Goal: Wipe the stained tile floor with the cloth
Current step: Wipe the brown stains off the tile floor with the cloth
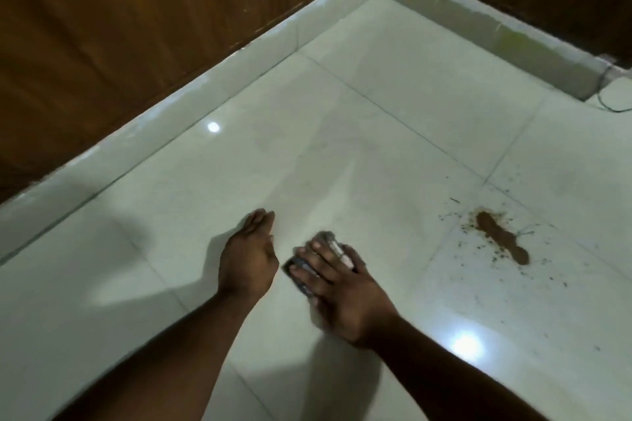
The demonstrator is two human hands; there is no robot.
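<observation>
The right hand (345, 287) presses the cloth (309, 270) flat, fingers spread. The left hand (251, 256) rests flat, fingers together. The brown stain (501, 237) at three o'clock remains unwiped.

Open tile floor (359, 147) stretches ahead of me through the frame's middle. My left hand (248, 258) rests flat just beside my right hand (345, 287), blocking any sweep leftward. The skirting (164, 120) and wood panelling (136, 27) close off the upper left; a cable (605, 102) trails at the far right edge.
</observation>
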